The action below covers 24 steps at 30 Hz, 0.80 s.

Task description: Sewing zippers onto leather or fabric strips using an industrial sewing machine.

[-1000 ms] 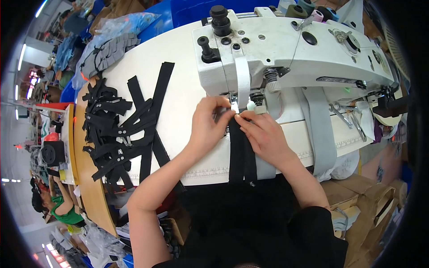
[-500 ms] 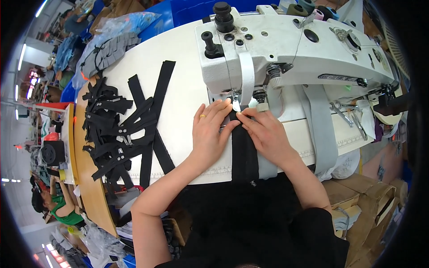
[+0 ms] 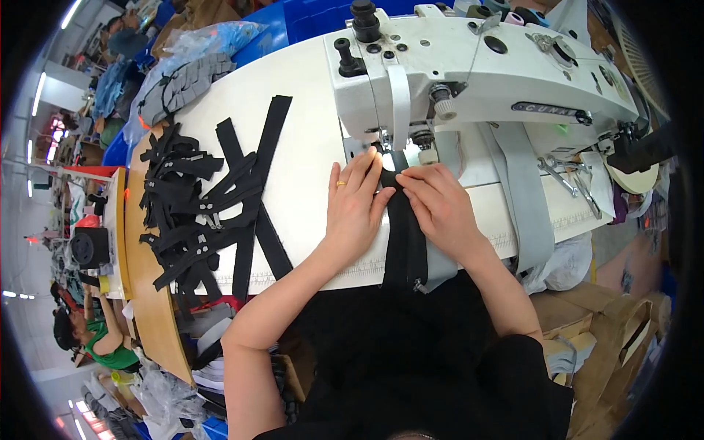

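Observation:
My left hand (image 3: 353,209) lies with fingers stretched on the black zipper strip and machine bed, fingertips close to the presser foot (image 3: 385,147) of the white sewing machine (image 3: 477,99). My right hand (image 3: 438,209) pinches the black zipper strip (image 3: 402,249) just before the foot. The strip hangs over the table edge, a metal pull at its lower end, with a light grey band (image 3: 440,270) beside and under it. The needle is too small to make out.
Black strips with metal fittings (image 3: 183,191) lie piled at left on the white table (image 3: 308,132). Grey bands (image 3: 528,220) and wrenches (image 3: 568,183) lie at right; a grey folded piece (image 3: 176,88) and thread cones are behind. A co-worker (image 3: 103,337) is at far left.
Over the last second my left hand has flattened from a pinch and slid right. My right hand has shifted slightly up and right. The strip's top now lies under my fingers near the foot.

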### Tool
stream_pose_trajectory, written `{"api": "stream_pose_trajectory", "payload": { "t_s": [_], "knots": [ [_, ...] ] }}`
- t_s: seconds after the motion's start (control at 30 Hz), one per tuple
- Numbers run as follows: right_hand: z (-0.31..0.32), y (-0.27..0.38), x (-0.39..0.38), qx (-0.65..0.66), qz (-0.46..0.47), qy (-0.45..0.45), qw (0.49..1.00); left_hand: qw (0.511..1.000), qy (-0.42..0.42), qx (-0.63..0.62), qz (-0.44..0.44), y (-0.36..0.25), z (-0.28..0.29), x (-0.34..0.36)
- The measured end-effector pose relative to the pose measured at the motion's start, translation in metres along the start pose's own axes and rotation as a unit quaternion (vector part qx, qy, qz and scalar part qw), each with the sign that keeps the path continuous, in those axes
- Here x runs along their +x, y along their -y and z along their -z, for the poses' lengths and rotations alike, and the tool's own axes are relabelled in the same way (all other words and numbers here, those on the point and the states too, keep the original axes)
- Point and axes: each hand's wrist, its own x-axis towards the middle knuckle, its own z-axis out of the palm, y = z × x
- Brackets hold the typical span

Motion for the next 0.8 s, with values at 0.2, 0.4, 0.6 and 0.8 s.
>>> {"api": "stream_pose_trajectory", "payload": {
  "t_s": [0.2,0.4,0.6,0.8],
  "knots": [
    [0.020,0.043,-0.066,-0.017,0.010,-0.077,0.997,0.990,0.000,-0.084,0.115,-0.032,0.026,-0.041],
    [0.004,0.065,-0.139,0.029,-0.106,-0.039,0.993,0.933,0.061,-0.305,0.182,-0.057,0.033,-0.071],
    [0.004,0.071,-0.155,0.327,-0.298,0.045,0.896,0.676,0.062,-0.649,0.343,-0.041,0.041,-0.090],
    [0.023,0.080,-0.168,0.540,-0.408,0.047,0.735,0.436,0.101,-0.838,0.311,-0.048,0.037,-0.140]
  ]
}}
